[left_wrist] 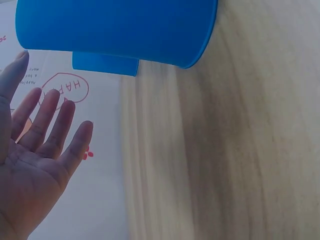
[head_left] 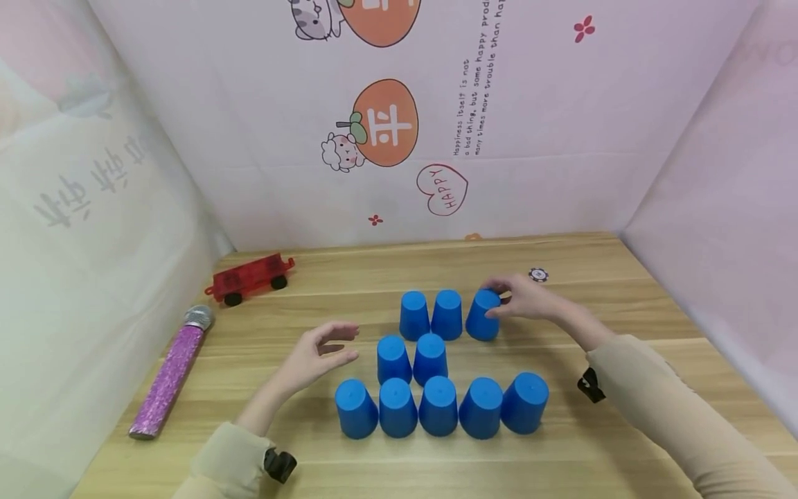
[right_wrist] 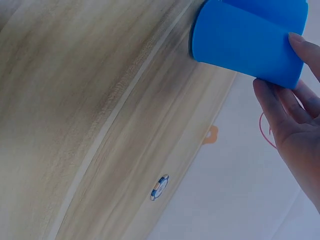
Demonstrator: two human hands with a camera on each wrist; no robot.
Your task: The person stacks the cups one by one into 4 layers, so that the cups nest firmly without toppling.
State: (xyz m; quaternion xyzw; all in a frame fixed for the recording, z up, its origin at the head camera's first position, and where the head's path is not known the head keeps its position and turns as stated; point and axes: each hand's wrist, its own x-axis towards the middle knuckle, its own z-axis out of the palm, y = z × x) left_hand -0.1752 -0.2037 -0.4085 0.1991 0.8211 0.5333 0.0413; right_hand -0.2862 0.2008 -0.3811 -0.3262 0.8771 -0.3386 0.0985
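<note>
Blue cups stand upside down in three rows. My right hand (head_left: 522,296) grips the upper part of the rightmost back-row cup (head_left: 483,317), thumb on the near side and fingers behind; the right wrist view shows this cup (right_wrist: 245,42) pinched near its closed end. Left of it are two more back-row cups (head_left: 447,316). Two middle-row cups (head_left: 430,360) stand in front of those, and several front-row cups (head_left: 439,409) stand side by side nearest me. My left hand (head_left: 318,353) hovers left of the middle row with fingers spread, holding nothing.
A red toy wagon (head_left: 252,277) stands at the back left of the wooden table (head_left: 324,471). A glittery pink microphone (head_left: 171,378) lies along the left side. Behind the right hand is a poker chip (head_left: 538,275). Printed cloth walls (head_left: 536,125) enclose the table's back and sides.
</note>
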